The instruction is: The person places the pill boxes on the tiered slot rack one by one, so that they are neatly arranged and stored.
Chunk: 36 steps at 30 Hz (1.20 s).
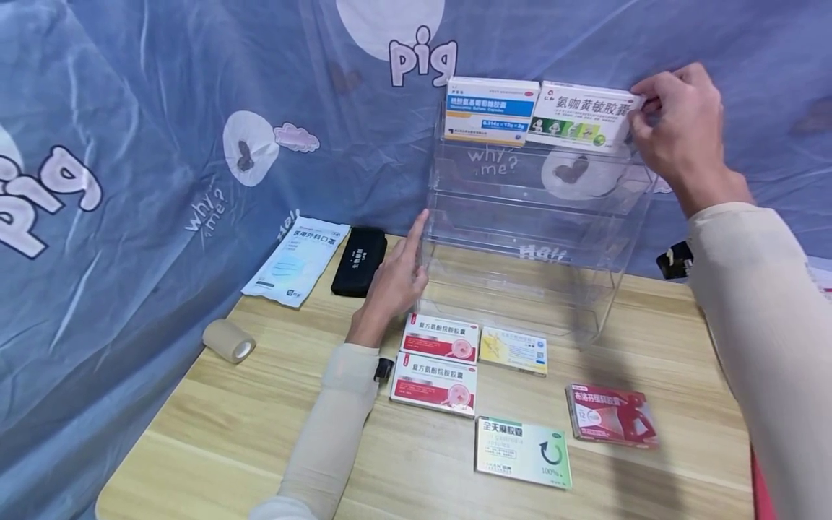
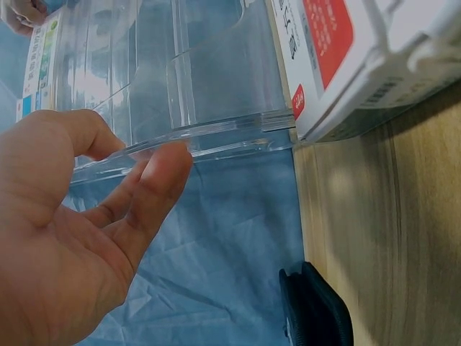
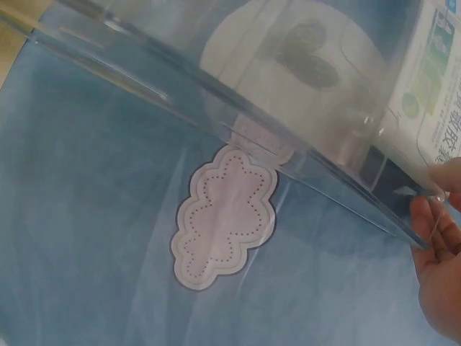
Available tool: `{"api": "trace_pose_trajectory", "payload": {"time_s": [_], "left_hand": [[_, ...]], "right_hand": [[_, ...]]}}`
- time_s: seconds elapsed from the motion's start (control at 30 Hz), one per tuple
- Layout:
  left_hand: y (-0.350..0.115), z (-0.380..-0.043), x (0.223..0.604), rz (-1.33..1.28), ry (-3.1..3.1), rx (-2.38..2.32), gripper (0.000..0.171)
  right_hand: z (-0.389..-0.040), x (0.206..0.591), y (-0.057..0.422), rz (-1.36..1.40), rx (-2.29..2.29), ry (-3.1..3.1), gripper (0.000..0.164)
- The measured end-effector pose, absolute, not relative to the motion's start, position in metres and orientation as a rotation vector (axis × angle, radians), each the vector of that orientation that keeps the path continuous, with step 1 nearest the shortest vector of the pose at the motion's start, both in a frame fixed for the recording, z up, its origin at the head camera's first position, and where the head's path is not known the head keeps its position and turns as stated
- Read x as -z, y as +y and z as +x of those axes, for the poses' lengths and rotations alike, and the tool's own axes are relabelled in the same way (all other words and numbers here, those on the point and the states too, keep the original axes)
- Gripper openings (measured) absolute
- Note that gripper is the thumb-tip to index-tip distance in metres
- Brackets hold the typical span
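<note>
A clear acrylic display rack (image 1: 520, 249) with stepped shelves stands at the back of the table. Its top tier carries a blue-and-white capsule box (image 1: 489, 112) and, to the right, a white-and-green capsule box (image 1: 578, 119). My right hand (image 1: 682, 123) pinches the right end of the white-and-green box, at the rack's top corner. In the right wrist view, that hand (image 3: 441, 249) is partly cut off by the frame. Against the rack's left side rests my left hand (image 1: 396, 282), fingers extended; the left wrist view shows its fingertips (image 2: 169, 162) touching the clear side panel.
Before the rack lie two red-and-white boxes (image 1: 434, 383), a small yellow-and-white box (image 1: 513, 351), a green-and-white box (image 1: 522, 453) and a red box (image 1: 612, 416). Leftward are a mask packet (image 1: 295, 260), a black case (image 1: 360, 261) and a tan bandage roll (image 1: 229, 341). Blue cloth (image 1: 162, 180) hangs behind.
</note>
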<state>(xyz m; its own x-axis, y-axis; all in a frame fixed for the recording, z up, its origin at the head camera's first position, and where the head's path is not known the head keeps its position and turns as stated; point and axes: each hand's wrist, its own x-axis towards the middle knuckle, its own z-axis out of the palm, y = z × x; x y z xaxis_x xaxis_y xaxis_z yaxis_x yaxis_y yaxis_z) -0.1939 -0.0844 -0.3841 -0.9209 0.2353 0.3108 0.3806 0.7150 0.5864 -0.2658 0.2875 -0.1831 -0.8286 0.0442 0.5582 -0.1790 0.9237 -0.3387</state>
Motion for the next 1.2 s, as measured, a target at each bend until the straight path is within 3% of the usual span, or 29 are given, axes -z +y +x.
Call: {"api": "trace_pose_trajectory", "payload": {"time_s": [1.2], "left_hand": [[-0.082, -0.194, 0.386, -0.483, -2.688, 1.001, 0.107]], "right_hand": [[-0.249, 0.181, 0.285, 0.109, -0.560, -2.627, 0.067]]}}
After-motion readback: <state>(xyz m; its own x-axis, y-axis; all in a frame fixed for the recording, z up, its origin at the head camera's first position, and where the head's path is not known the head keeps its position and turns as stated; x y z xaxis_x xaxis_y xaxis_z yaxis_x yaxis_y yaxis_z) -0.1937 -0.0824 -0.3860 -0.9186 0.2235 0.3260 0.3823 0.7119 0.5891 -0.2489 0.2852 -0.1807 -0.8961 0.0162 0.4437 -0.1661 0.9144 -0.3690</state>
